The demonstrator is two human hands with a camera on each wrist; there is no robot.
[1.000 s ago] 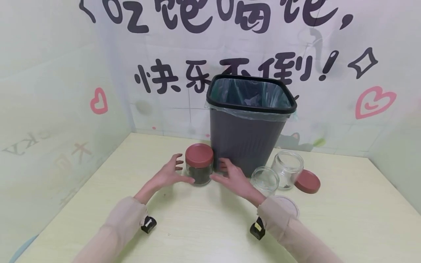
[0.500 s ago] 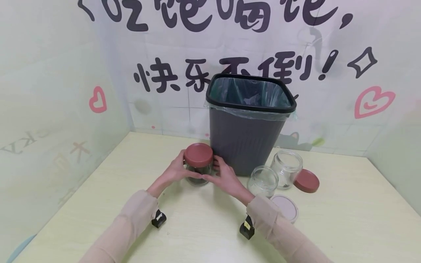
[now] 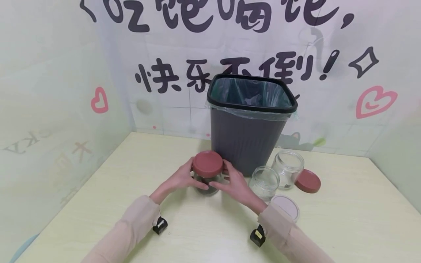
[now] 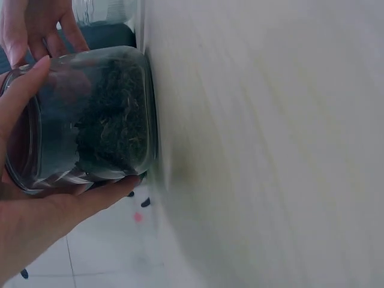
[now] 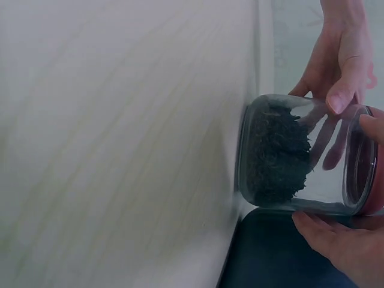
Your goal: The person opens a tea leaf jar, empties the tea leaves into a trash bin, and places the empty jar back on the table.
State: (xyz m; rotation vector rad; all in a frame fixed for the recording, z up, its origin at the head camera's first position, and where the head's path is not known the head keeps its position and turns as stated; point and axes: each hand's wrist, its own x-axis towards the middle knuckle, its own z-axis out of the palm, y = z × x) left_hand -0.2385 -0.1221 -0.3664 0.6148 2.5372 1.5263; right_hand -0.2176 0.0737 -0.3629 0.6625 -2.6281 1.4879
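A glass jar (image 5: 279, 156) with a red lid (image 3: 208, 163) stands on the table, partly filled with dark, shredded, leaf-like stuff. My left hand (image 3: 179, 179) grips its left side, thumb across the front of the glass and fingers behind. From the right, my right hand (image 3: 237, 185) holds the same jar, its thumb also on the front. In the left wrist view the jar (image 4: 90, 120) lies between both hands, its base close to the tabletop.
A grey bin (image 3: 245, 137) with a plastic liner stands just behind the jar. To the right are two open glass jars (image 3: 264, 182) (image 3: 287, 168), a red lid (image 3: 308, 181) and a pale lid (image 3: 285, 207). Walls (image 3: 164, 120) border the table.
Both hands have closed in on the red-lidded jar from its two sides. The jar has moved a little to the right and nearer, away from the back wall.
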